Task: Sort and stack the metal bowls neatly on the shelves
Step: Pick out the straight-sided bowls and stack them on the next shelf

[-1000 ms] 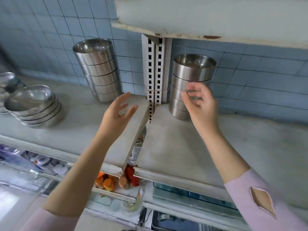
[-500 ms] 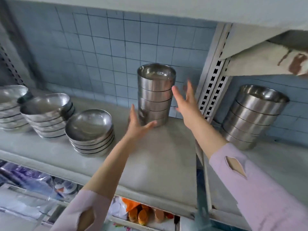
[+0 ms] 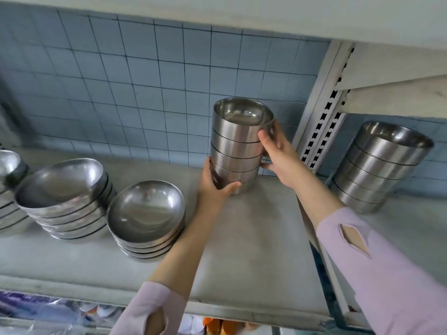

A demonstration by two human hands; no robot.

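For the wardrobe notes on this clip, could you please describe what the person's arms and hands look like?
Both arms wear pale lilac long sleeves, pushed up so the forearms are bare. The left sleeve and the right sleeve each have a diamond-shaped cut-out. The left hand and right hand are bare: no gloves, rings or watch visible.

soft even daylight, mild glare on bowl stacks [image 3: 235,146], wide-angle bending, blurred edges.
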